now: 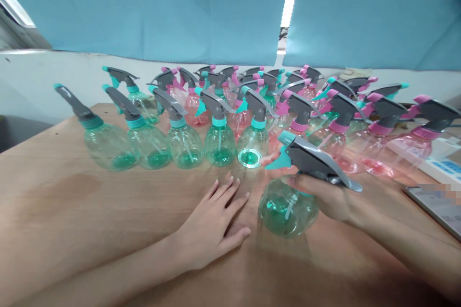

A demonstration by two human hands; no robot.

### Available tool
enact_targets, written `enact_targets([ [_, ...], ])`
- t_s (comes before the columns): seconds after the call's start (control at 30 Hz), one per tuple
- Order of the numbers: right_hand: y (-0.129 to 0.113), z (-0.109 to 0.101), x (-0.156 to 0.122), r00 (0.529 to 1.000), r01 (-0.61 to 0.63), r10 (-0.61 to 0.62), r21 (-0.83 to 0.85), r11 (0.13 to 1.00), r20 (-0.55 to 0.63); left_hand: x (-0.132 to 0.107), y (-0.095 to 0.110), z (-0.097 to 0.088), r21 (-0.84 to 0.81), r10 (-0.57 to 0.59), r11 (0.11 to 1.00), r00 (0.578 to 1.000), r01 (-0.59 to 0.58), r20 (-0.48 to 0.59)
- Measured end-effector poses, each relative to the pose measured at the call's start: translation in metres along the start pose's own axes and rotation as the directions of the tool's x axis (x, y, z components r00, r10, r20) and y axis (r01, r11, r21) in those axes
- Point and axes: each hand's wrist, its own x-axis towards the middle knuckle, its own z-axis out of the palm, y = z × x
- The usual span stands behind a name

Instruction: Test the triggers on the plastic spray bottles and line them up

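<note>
My right hand (324,196) grips a green see-through spray bottle (284,211) by its neck, below the grey trigger head (317,158) with its turquoise nozzle and lever. The bottle tilts a little, and a white dip tube shows inside it. Flat on the wooden table (118,216) lies my left hand (212,220), fingers spread, holding nothing. Just beyond its fingertips stands a front row of spray bottles, among them a green one (219,146) and another green one (185,146). Farther right in that row is a pink bottle (334,141), partly behind the held one.
Several more green and pink spray bottles crowd the table behind the front row. A phone (435,206) lies at the right edge, near a white and blue box (446,163). Blue curtains (162,9) hang over the white wall at the back.
</note>
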Motion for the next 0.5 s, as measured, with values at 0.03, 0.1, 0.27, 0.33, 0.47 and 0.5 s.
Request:
enact_targets([
  [0.03, -0.001, 0.0, 0.0, 1.0, -0.003, 0.003, 0.021, 1.0, 0.003, 0.0, 0.0, 0.0, 0.001, 0.0, 1.0, 1.0, 0.0, 0.002],
  [0.1, -0.004, 0.0, 0.002, 1.0, 0.001, -0.001, 0.079, 0.997, 0.012, 0.001, 0.0, 0.0, 0.014, -0.001, 1.0, 1.0, 0.0, 0.012],
  [0.27, -0.011, 0.002, 0.005, 0.999, 0.039, -0.038, 0.057, 0.998, -0.006, 0.001, 0.001, -0.001, 0.04, -0.01, 0.999, 0.999, 0.009, 0.034],
  [0.33, -0.009, 0.002, 0.005, 0.999, 0.042, -0.042, 0.059, 0.997, 0.001, 0.002, 0.001, -0.001, 0.041, -0.011, 0.999, 0.999, 0.009, 0.038],
  [0.47, 0.0, 0.002, 0.003, 0.994, 0.007, -0.017, 0.091, 0.996, 0.104, 0.001, 0.002, -0.002, 0.042, -0.011, 0.999, 0.999, 0.009, 0.039],
  [0.5, 0.001, 0.002, 0.002, 0.993, 0.001, -0.012, 0.089, 0.996, 0.114, 0.001, 0.002, -0.002, 0.043, -0.011, 0.999, 0.999, 0.01, 0.038],
])
